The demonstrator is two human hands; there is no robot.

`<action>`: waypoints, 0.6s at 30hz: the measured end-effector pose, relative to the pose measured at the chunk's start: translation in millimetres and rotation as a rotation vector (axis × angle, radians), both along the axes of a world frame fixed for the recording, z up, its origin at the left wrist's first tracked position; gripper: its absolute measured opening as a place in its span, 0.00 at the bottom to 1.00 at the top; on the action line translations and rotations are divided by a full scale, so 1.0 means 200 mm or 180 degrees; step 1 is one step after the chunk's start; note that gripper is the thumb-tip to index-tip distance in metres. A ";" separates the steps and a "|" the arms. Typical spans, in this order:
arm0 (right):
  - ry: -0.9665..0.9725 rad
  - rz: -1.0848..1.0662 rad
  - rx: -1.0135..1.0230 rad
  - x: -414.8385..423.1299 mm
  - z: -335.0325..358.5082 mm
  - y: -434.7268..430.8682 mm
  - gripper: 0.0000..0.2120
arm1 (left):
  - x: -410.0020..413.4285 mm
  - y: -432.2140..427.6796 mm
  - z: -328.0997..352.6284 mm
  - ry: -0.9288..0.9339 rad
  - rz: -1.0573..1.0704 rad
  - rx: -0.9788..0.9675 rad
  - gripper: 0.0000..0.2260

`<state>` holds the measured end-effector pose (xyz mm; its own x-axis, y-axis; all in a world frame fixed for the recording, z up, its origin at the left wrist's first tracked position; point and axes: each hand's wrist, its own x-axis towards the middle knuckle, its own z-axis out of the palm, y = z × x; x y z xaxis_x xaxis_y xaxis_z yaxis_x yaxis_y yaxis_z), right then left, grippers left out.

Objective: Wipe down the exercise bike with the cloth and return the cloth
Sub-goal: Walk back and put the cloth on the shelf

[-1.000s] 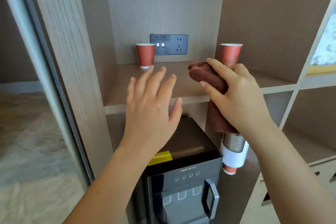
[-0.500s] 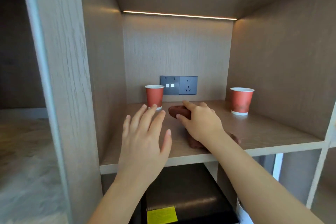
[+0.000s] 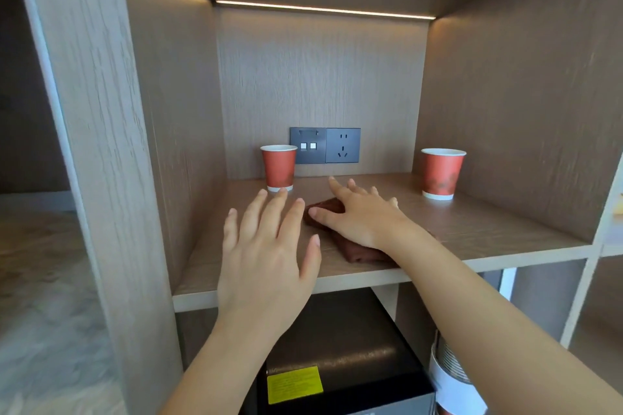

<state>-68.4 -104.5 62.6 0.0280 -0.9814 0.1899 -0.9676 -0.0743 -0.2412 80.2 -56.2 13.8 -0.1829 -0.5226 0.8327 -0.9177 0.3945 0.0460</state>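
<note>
A dark brown cloth lies flat on the wooden shelf inside a wall unit. My right hand rests on top of the cloth with its fingers spread and straight, covering most of it. My left hand hovers just left of the cloth above the shelf's front edge, fingers extended and holding nothing. No exercise bike is in view.
Two red paper cups stand on the shelf, one at the back left and one at the right. A grey socket panel is on the back wall. Below sit a black water dispenser and a cup holder.
My right hand carried the cloth from in front of the shelf onto it, laid it down and spread its fingers flat on it. The view rose to shelf level.
</note>
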 end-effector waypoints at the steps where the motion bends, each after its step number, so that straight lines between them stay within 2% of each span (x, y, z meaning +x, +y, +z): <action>1: -0.0155 0.0067 -0.0314 -0.01 -0.01 0.03 0.33 | 0.00 0.00 0.00 -0.0003 -0.0026 -0.0012 0.21; 4: -0.0110 0.0395 -0.0984 -0.05 -0.06 0.13 0.27 | 0.00 0.00 -0.02 -0.0025 -0.0071 -0.0061 0.20; 8: 0.0119 0.0703 -0.1181 -0.10 -0.18 0.22 0.20 | -0.04 0.01 -0.03 -0.0009 -0.0185 -0.0053 0.20; 13: -0.0057 0.0595 -0.1041 -0.18 -0.17 0.23 0.18 | -0.16 0.02 -0.01 0.0244 -0.0465 0.0160 0.19; 18: -0.0076 0.0432 -0.0937 -0.29 -0.15 0.23 0.18 | -0.27 0.01 -0.01 0.0184 -0.0524 0.0352 0.19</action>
